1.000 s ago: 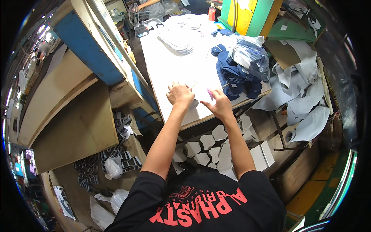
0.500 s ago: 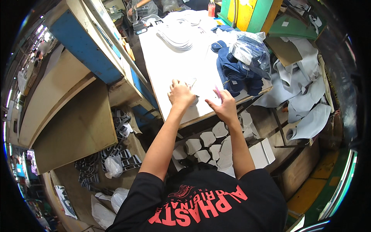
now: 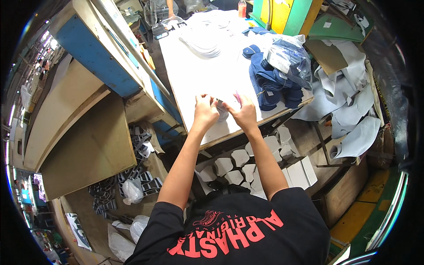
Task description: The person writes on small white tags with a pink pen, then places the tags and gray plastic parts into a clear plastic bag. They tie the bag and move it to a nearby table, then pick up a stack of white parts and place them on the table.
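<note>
Right now I am looking down on the white table [image 3: 190,75], which is serving as the flat bench for everything else. Blue pieces [image 3: 271,84] are lying heaped at its right side beside a clear bag [image 3: 287,57], likely parked there to keep the front strip free. White cut shapes [image 3: 238,163] are sitting stacked on the shelf under the front edge, within easy reach.

Both hands are working close together at that front edge. My left hand [image 3: 205,112] and right hand [image 3: 243,112] are pinching a small white piece [image 3: 222,110] between them, fingertips nearly touching. A pink sliver at the right fingers is too small to identify.
</note>
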Available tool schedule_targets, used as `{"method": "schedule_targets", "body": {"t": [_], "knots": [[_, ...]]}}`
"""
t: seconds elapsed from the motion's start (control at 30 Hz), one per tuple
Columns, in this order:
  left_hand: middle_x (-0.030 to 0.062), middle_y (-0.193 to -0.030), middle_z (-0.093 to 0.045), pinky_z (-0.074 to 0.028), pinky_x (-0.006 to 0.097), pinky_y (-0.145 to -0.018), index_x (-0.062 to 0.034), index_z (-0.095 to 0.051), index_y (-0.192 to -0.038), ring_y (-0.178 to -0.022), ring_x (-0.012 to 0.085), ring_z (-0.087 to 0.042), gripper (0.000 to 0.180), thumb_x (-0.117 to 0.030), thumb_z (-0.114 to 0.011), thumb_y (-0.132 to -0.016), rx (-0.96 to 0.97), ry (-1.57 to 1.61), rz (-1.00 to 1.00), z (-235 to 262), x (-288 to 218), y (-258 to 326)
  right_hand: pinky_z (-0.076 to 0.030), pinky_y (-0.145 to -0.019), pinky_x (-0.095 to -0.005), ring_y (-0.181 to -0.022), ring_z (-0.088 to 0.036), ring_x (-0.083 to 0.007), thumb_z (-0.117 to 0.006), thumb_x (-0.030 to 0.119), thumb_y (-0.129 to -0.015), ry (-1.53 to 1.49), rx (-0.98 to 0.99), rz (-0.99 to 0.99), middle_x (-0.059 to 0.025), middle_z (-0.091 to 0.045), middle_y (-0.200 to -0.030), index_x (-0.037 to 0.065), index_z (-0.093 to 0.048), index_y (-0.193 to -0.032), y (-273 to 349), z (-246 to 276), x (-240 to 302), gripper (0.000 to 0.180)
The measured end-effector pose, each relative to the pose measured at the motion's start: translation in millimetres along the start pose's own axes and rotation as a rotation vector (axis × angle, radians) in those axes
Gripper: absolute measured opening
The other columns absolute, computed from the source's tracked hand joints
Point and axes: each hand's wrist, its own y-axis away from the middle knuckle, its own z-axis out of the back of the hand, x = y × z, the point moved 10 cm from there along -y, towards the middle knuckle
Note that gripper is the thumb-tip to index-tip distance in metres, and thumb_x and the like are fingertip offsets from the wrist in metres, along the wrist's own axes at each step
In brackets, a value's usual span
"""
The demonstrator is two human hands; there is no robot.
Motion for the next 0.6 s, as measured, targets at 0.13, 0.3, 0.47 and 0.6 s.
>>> {"method": "schedule_targets", "body": {"t": [0.13, 0.3, 0.47, 0.6], "knots": [[0.0239, -0.125, -0.05, -0.049, 0.045, -0.096, 0.0022, -0.063, -0.1, -0.112, 0.0368, -0.058, 0.014, -0.011, -0.06, -0.097, -0.032, 0.01, -0.009, 1, 2, 5, -0.054, -0.093, -0.0402, -0.106, -0.066, -0.032, -0.084, 0.043, -0.082, 0.06, 0.064, -0.07, -0.0225, -0.063, -0.117, -0.007, -0.06, -0.13, 1, -8, 5, 0.073], [0.0214, -0.125, -0.051, -0.049, 0.042, -0.094, -0.0006, -0.063, -0.105, -0.119, 0.0342, -0.055, 0.018, -0.015, -0.063, -0.094, -0.211, 0.257, -0.041, 24, 28, 3, -0.053, -0.088, -0.0362, -0.104, -0.062, -0.0283, -0.074, 0.044, -0.091, -0.096, -0.003, -0.03, -0.0189, -0.059, -0.117, -0.004, -0.057, -0.134, 11, -9, -5, 0.067], [0.015, -0.151, -0.043, -0.039, 0.049, -0.109, -0.0067, -0.048, -0.141, -0.135, 0.0325, -0.046, 0.054, -0.041, -0.046, -0.099, -0.147, 0.808, 0.522, -2, 120, 8, -0.052, -0.08, -0.0345, -0.098, -0.059, -0.0245, -0.046, 0.05, -0.104, -0.607, -0.008, -0.37, -0.0163, -0.061, -0.104, -0.003, -0.055, -0.138, 20, -37, -84, 0.063], [0.0169, -0.167, -0.02, -0.017, 0.055, -0.122, -0.0169, -0.022, -0.162, -0.155, 0.0294, -0.018, 0.075, -0.059, -0.032, -0.101, 0.091, 0.824, 0.531, -29, 135, -3, -0.044, -0.048, -0.0286, -0.057, -0.051, -0.0154, -0.03, 0.054, -0.107, -0.687, 0.199, -0.658, -0.0084, -0.055, -0.078, -0.001, -0.053, -0.138, 40, -73, -121, 0.067]]}}
